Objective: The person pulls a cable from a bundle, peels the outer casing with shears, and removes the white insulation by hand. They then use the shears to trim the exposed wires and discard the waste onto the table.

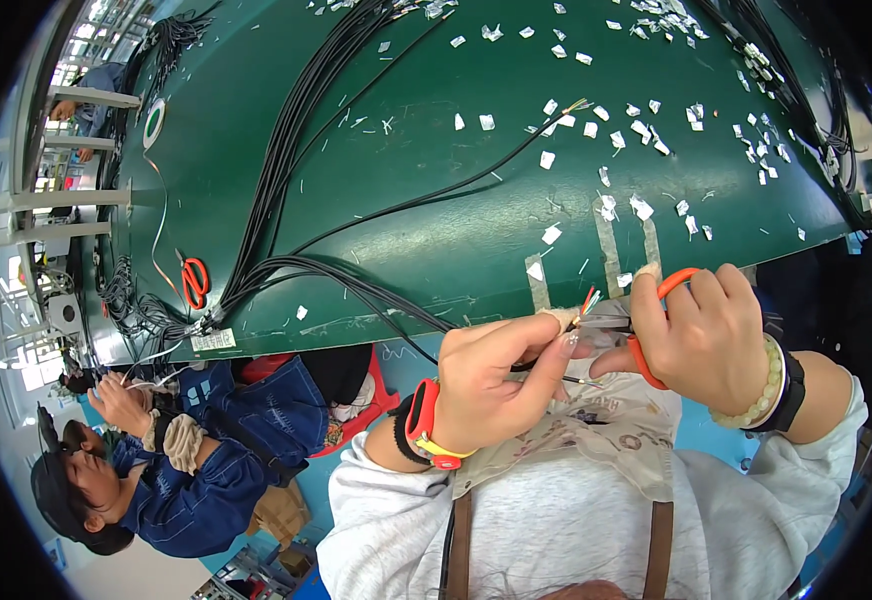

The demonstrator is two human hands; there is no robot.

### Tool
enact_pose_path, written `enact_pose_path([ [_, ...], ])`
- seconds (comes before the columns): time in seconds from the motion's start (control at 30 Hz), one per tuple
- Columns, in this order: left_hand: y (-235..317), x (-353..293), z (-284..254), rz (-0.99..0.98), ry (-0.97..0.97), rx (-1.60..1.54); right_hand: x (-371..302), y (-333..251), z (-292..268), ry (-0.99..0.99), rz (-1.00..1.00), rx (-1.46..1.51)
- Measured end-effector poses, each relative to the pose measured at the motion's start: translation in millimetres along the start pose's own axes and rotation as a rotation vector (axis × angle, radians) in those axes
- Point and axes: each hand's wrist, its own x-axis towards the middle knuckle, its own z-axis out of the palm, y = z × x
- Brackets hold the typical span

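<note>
My left hand (496, 385) pinches the end of a black cable between thumb and forefinger, just off the table's near edge. Thin coloured wires (590, 304), red, white and greenish, fan out from that stripped end. My right hand (711, 345) is closed around a pair of scissors with orange handles (676, 280). Their metal blades (606, 322) point left and meet the cable end at my left fingertips; whether they touch the wires I cannot tell. A second stripped cable end (588, 382) hangs below my left fingers. Beige wrapping covers some of my fingertips.
Black cables (291, 150) run in a bundle across the green table (436, 240). White scraps (616, 140) lie scattered over its right side. Another pair of orange scissors (194, 283) and a tape roll (155, 124) lie at the left. A co-worker in denim (206, 500) sits close on my left.
</note>
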Motion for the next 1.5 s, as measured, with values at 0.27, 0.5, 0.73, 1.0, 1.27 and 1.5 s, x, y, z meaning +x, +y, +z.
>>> enact_pose_path([
  [0.27, 0.5, -2.7, -1.8, 0.026, -0.014, 0.077, 1.5, -2.0, -0.6, -0.013, -0.018, 0.024],
  [0.5, 1.5, -4.3, -2.0, -0.039, 0.004, 0.011, 0.0, -5.2, 4.3, -0.033, -0.019, 0.001],
  [0.73, -1.1, -1.6, -5.9, -0.026, -0.004, -0.005, -1.0, 18.9, 8.2, -0.291, -0.101, 0.805],
  [1.0, -9.1, -3.0, -10.8, -0.055, -0.038, -0.019, 15.7, 16.0, 23.3, -0.030, 0.318, 1.556],
  [1.27, -19.8, -1.1, -12.4, 0.104, -0.018, 0.099, 29.1, 3.7, 27.2, 0.080, 0.170, 1.536],
  [1.5, -18.3, 2.4, -10.1, 0.192, 0.061, 0.110, 29.0, -1.0, 21.9, 0.105, 0.155, 1.598],
])
